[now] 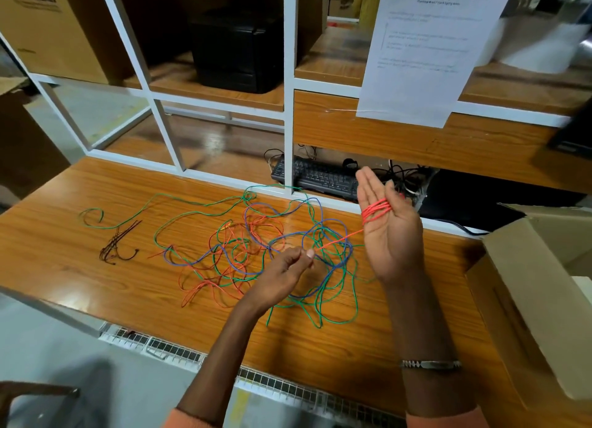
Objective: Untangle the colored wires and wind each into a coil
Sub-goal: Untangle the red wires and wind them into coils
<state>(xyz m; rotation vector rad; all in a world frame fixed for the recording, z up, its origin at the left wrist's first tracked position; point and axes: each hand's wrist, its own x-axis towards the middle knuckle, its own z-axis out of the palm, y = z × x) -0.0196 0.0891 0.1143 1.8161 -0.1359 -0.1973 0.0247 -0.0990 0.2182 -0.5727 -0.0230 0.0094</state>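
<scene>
A loose tangle of red, green and blue wires (256, 251) lies spread over the wooden table (96, 190). My right hand (389, 225) is raised upright, palm toward me with straight fingers, and several turns of the red wire (376, 210) are wound around the fingers. A taut red strand (339, 240) runs from that coil down to my left hand (288, 269), which pinches it between thumb and fingertips just above the tangle. A long green wire (179, 200) trails off to the left.
Dark brown ties (117, 245) lie left of the tangle. An open cardboard box (538, 293) stands at the table's right end. A black keyboard (317, 177) and cables sit behind the white shelf frame (288, 84). A printed sheet (426, 49) hangs above.
</scene>
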